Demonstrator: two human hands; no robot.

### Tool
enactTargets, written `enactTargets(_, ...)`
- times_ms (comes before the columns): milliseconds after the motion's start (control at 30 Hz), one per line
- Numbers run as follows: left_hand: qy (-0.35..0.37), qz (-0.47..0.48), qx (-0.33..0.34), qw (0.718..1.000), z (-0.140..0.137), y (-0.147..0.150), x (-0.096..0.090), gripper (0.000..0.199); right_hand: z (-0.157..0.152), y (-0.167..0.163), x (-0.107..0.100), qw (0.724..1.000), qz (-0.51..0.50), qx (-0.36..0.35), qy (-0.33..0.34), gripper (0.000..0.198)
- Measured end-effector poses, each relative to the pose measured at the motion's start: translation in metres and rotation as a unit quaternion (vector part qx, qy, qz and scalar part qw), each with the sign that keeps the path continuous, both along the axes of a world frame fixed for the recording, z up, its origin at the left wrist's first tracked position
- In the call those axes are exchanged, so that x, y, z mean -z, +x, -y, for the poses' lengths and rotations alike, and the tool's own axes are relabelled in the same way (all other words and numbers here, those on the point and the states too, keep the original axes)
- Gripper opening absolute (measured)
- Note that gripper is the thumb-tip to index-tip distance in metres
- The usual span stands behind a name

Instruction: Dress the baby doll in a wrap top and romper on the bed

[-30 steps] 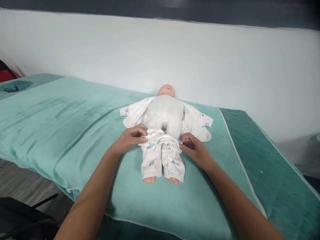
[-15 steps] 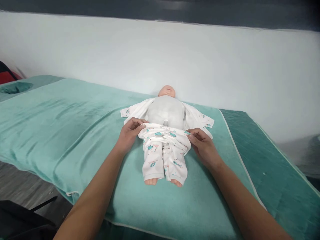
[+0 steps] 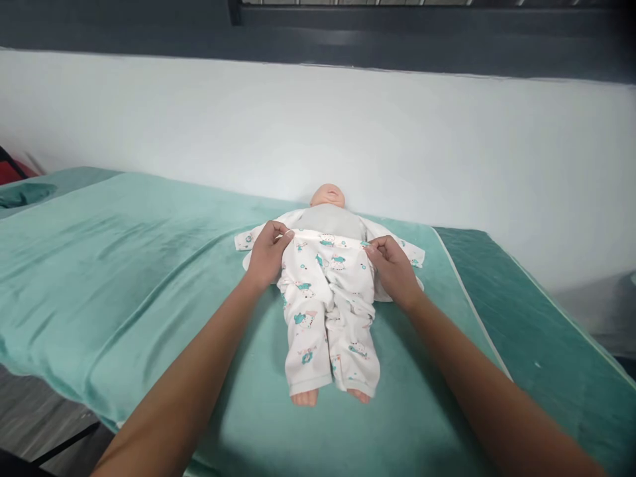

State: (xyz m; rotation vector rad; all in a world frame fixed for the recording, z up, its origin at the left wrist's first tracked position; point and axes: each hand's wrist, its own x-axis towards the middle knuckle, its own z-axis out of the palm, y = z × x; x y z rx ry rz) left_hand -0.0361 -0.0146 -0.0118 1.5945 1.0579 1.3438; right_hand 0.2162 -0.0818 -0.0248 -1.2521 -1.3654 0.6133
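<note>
A baby doll [image 3: 328, 195] lies on its back, its head toward the wall and its toes toward me. White printed pants [image 3: 328, 278] cover its legs and reach up over the lower belly; the toes poke out of the cuffs. My left hand [image 3: 271, 252] pinches the waistband at its left side. At the right side of the waistband, my right hand [image 3: 392, 268] grips the edge between thumb and fingers. A white printed top [image 3: 410, 252] lies spread open beneath the doll, sleeves out to both sides. The grey torso [image 3: 330, 218] shows above the waistband.
The doll rests on a green sheet [image 3: 173, 265] over a bed or table against a white wall [image 3: 318, 132]. Darker green cloth [image 3: 536, 318] lies at the right. Grey flooring [image 3: 44, 411] and a dark thin bar [image 3: 64, 445] show at lower left.
Both hands have drawn the waistband up toward the doll's chest. The bunched pants are now smoothed out and cover the lower belly. The view has tilted slightly upward.
</note>
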Motion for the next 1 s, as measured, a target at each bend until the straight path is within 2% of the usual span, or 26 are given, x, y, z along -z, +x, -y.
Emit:
enactTargets(200,0.013,-0.017,-0.097,0.995,-0.018,0.012,0.004,0.012,-0.024,0.002,-0.004,0.994,0.077,0.073,0.039,0.018)
enactTargets(300,0.006,-0.022,-0.112,0.993,-0.021,0.015,0.012,0.011,-0.035,0.002,0.001,0.991,0.087,0.089,0.043,0.017)
enactTargets(467,-0.024,-0.036,-0.045,0.998,-0.019,0.014,0.022,0.015,-0.038,-0.004,0.018,0.998,0.004,0.062,0.000,0.023)
enactTargets(633,-0.066,-0.075,-0.025,0.995,-0.016,0.011,0.023,0.024,-0.033,0.000,0.026,0.998,-0.057,0.022,-0.024,0.025)
enactTargets(833,-0.140,-0.116,-0.009,0.983,-0.012,0.006,0.018,0.041,-0.029,0.006,0.025,0.989,-0.116,-0.030,-0.087,0.025)
enactTargets(1000,-0.174,-0.063,0.062,0.981,-0.008,0.002,0.013,0.058,-0.021,0.013,0.015,0.967,-0.178,-0.097,-0.153,0.030)
